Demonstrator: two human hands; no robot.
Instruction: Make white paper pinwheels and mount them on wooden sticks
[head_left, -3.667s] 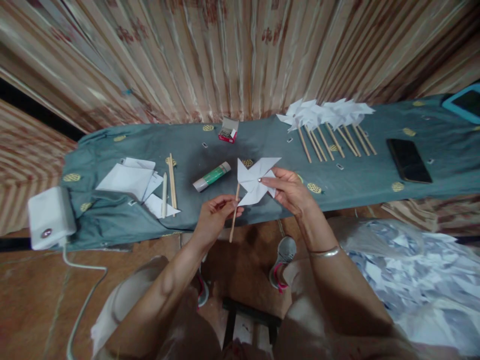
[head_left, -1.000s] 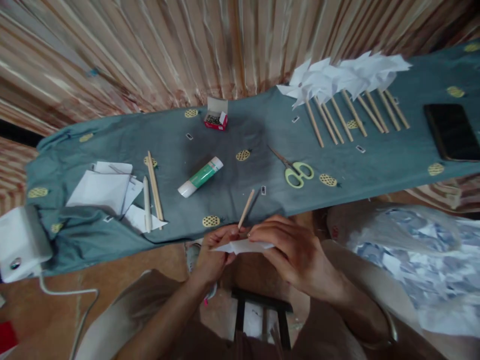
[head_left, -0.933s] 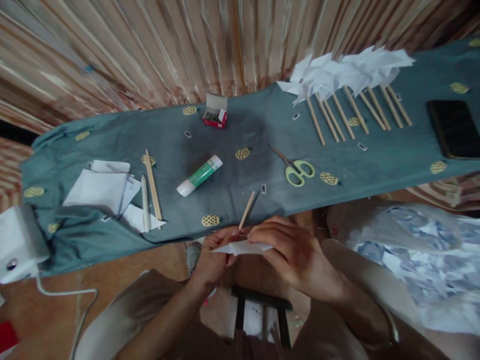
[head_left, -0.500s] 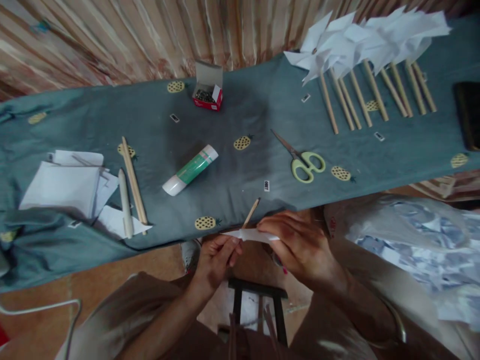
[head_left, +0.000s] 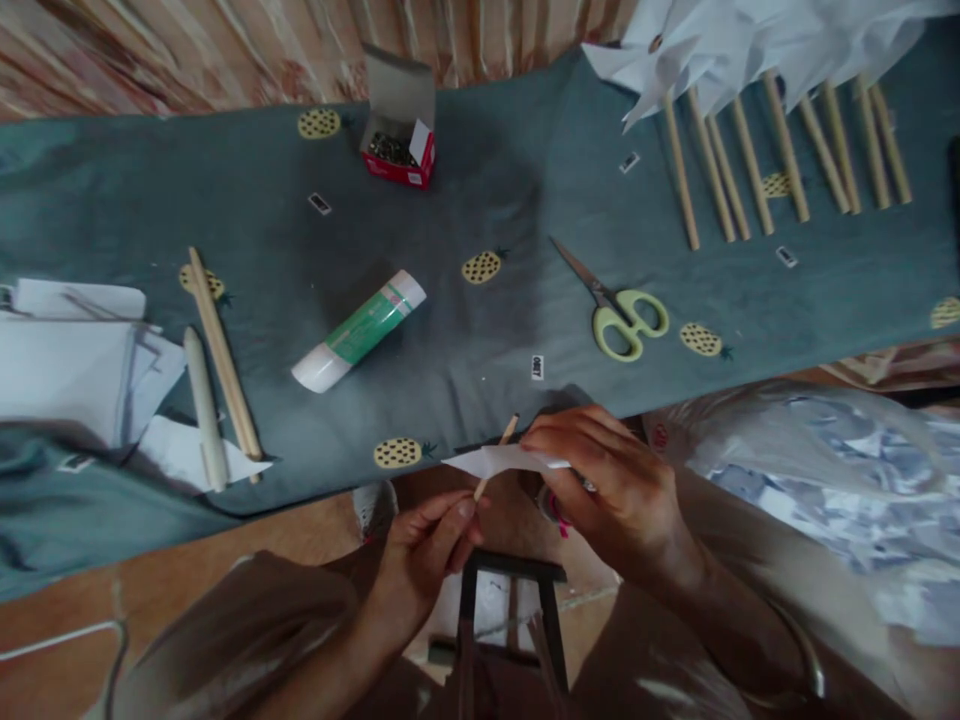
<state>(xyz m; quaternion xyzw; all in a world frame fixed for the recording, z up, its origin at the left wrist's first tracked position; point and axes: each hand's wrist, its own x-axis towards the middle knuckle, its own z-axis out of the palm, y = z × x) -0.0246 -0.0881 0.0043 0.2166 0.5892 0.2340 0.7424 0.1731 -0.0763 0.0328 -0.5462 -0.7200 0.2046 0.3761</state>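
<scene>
Just past the table's front edge, my left hand (head_left: 439,535) pinches the lower end of a thin wooden stick (head_left: 508,430) with a dark tip. That stick slants up behind a narrow strip-like view of white paper (head_left: 495,459), seen nearly edge-on. My right hand (head_left: 611,480) grips the paper's right end between thumb and fingers. Whether stick and paper touch is unclear. Beyond the hands lie green-handled scissors (head_left: 630,322) and a green-and-white glue stick (head_left: 360,332). An open red box (head_left: 400,160) of small metal pieces stands farther back.
White paper pinwheels (head_left: 720,60) on sticks lie at the back right of the cloth-covered table (head_left: 450,370). Paper sheets (head_left: 64,375), wooden sticks (head_left: 221,350) and a pale pointed tool (head_left: 204,410) are at left. A plastic bag of paper scraps (head_left: 825,480) sits at right.
The left hand has shifted slightly down, and more of the stick's lower end shows below the paper. The right hand keeps the paper. The whole view has moved closer to the table.
</scene>
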